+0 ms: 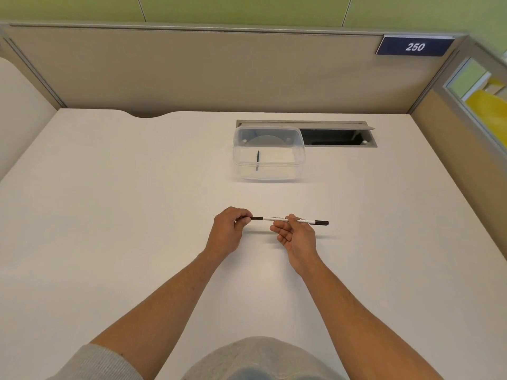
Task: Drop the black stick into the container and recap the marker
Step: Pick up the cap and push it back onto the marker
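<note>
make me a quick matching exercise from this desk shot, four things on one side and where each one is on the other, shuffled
Things:
1. black stick
2. marker
3. clear container
4. blue sign reading 250

Places:
A. at the top right of the partition
B. held between the left hand and the right hand
C. inside the container
D. on the desk beside the open cable hatch

Pairs: 1-C, 2-B, 3-D, 4-A
</note>
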Demonstrator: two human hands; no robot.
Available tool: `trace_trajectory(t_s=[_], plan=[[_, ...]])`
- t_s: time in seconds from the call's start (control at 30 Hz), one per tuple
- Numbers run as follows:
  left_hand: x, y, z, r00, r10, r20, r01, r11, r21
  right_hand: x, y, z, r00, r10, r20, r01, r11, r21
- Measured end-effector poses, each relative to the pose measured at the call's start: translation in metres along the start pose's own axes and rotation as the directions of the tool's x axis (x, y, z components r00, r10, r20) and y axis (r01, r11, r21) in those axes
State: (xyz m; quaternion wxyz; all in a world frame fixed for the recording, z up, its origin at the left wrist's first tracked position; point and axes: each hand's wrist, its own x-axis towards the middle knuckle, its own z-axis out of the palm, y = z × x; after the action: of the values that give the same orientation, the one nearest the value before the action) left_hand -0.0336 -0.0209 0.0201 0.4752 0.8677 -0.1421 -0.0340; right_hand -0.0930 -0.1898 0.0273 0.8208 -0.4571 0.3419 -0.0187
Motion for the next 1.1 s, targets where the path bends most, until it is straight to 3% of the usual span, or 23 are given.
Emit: trace_trajectory(t_s=[0.3, 0.53, 1.1], plan=[[0.000, 0.004, 0.003, 0.999, -0.009, 0.035, 0.011, 0.999, -0.032, 0.000, 0.001, 0.003, 0.999, 0.001, 0.036, 0.000, 1.000, -0.029], [0.004, 0.008, 0.004, 0.985, -0.142, 0.096, 0.161, 0.961, -0.226, 0.001, 0.003, 0.002, 0.998, 0.011, 0.057, -0.007, 0.998, -0.055], [0.008, 0.013, 0.000, 0.965, -0.225, 0.136, 0.262, 0.871, -0.415, -0.001, -0.002, 0.007, 0.995, -0.025, 0.095, 0.032, 0.996, -0.077]])
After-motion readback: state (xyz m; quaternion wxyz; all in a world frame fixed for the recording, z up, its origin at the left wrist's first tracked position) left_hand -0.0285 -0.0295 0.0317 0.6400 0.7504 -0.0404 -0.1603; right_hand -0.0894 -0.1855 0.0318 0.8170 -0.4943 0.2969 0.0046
